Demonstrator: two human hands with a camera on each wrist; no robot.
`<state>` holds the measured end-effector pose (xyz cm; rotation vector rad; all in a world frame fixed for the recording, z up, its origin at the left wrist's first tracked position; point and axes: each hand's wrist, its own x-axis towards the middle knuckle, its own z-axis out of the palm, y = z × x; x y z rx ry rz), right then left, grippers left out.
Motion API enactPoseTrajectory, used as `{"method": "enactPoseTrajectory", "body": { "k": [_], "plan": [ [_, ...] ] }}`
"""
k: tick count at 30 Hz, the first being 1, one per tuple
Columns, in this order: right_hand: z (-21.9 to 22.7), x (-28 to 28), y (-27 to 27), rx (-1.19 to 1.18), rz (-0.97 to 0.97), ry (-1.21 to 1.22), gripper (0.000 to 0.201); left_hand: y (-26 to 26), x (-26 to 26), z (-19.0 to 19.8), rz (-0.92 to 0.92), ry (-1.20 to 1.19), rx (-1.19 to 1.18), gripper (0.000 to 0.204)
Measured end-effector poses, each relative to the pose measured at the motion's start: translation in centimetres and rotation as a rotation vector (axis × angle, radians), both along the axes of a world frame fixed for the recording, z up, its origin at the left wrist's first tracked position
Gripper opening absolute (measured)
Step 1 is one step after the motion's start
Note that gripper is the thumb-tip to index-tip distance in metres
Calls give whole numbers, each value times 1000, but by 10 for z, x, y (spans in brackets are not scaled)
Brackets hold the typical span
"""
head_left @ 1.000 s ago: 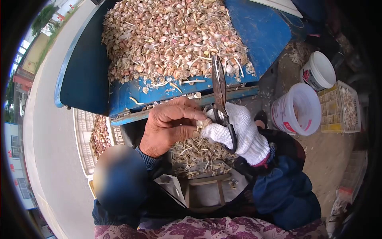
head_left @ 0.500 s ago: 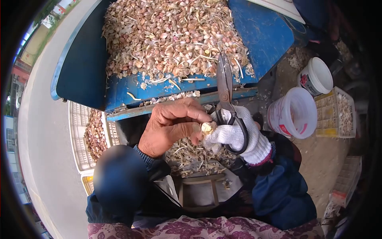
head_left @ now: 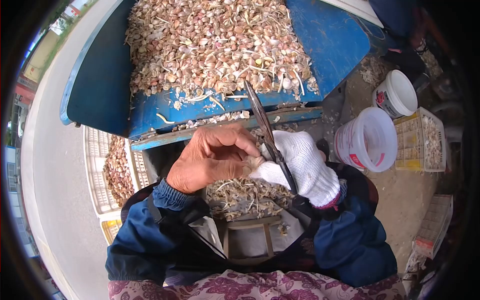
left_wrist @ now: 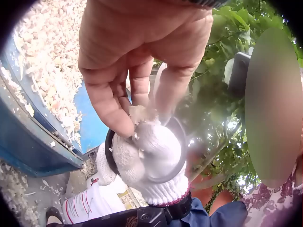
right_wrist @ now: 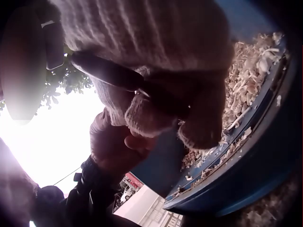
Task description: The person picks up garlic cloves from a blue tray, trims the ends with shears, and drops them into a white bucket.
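My bare left hand (head_left: 205, 159) pinches a small pale garlic piece (head_left: 254, 162) between thumb and forefinger. My right hand (head_left: 302, 162), in a white knitted glove, meets it from the other side, its gloved thumb right at the garlic. That same hand holds dark metal scissors (head_left: 263, 119), a handle loop around the glove. The blades point up and left, seen nearly edge-on, over the front lip of the blue tray (head_left: 332, 45). In the left wrist view, papery skin (left_wrist: 139, 113) shows between the bare fingertips, against the glove (left_wrist: 158, 146).
Loose garlic cloves (head_left: 215, 45) fill the tray. Dry stalks and trimmings (head_left: 245, 197) lie below the hands. A white crate (head_left: 95, 172) with cloves stands at left. At right are two white buckets (head_left: 345, 142) and a yellowish crate (head_left: 407, 132).
The scissors have swung from pointing straight up, through a broad-side view, to leaning left and edge-on. The garlic's pale face, visible half a second ago, has turned away. Both hands stay together.
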<state>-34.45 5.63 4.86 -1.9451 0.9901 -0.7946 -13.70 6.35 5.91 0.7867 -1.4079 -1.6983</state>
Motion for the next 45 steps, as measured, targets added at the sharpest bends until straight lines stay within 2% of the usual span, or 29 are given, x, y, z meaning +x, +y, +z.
{"method": "enactPoseTrajectory", "body": {
  "k": [4,7,8,9,10,11,12,13,15,17,19,20,21,23,25,27,29,31,33,34,36,37,38,39,40,41,43,44,45],
  "plan": [
    [-7,0,1,-183,-18,108,41,1,-4,-6,30,-106,-78,15],
    [3,-4,2,-79,-29,93,39,-3,1,-15,-16,-20,10,21],
    [0,-6,3,-50,-71,55,38,-2,0,-14,-7,5,136,26],
    [-4,-12,1,-141,-89,60,32,-3,0,-13,6,32,258,32],
    [2,-19,3,-128,-180,60,27,-7,4,-21,34,-8,219,40],
    [10,-27,6,-113,-261,52,23,-13,10,-30,95,-31,213,37],
    [17,-41,8,7,-442,20,20,-20,22,-38,186,-148,200,31],
    [21,-59,10,136,-627,-8,17,-27,32,-45,269,-264,192,26],
    [25,-114,3,-60,-836,68,20,-39,56,-50,490,-306,250,15],
    [21,-178,-12,-103,-1003,88,18,-52,84,-60,783,-339,308,9],
    [-16,-290,-42,0,-1051,431,19,-66,119,-72,1031,-331,333,8],
    [-41,-342,-54,-31,-1045,676,22,-74,135,-78,1142,-394,302,8],
    [-66,-381,-59,-63,-1027,921,25,-81,149,-82,1158,-407,295,8],
    [-102,-417,-47,-142,-882,931,31,-98,175,-94,1342,-637,191,13],
    [-95,-380,-31,0,-1106,895,35,-123,216,-129,1380,-716,96,16],
    [-117,-401,-28,-26,-1125,911,32,-135,228,-140,1405,-786,4,19],
    [-91,-363,-18,296,-1325,400,29,-145,224,-134,1258,-1033,-222,22],
    [-50,-308,-15,293,-1334,327,25,-158,231,-150,1203,-1099,-324,20],
    [-19,-272,-12,199,-1146,285,23,-166,235,-164,1154,-1247,-478,18],
    [-10,-258,-14,89,-1124,241,19,-164,229,-160,1149,-1243,-478,18],
    [27,-198,-16,9,-1013,254,18,-150,220,-139,1013,-1322,-296,18],
    [39,-166,-14,-3,-929,202,21,-145,220,-137,1018,-1323,-299,18],
    [52,-133,-10,-16,-847,152,25,-140,219,-135,985,-1279,-185,19],
    [68,-97,-5,123,-772,73,24,-135,217,-134,949,-1230,-73,20],
    [82,-59,-2,351,-739,-27,24,-131,214,-132,953,-1225,-75,20],
    [90,-25,5,400,-685,-90,24,-126,211,-130,932,-1171,-63,19],
    [62,0,5,499,-412,-202,27,-117,201,-125,878,-1066,-39,18],
    [54,16,8,623,-327,-262,32,-108,193,-113,861,-960,8,14],
    [29,28,11,654,-297,-252,41,-101,189,-107,852,-969,8,14]
  ]
}}
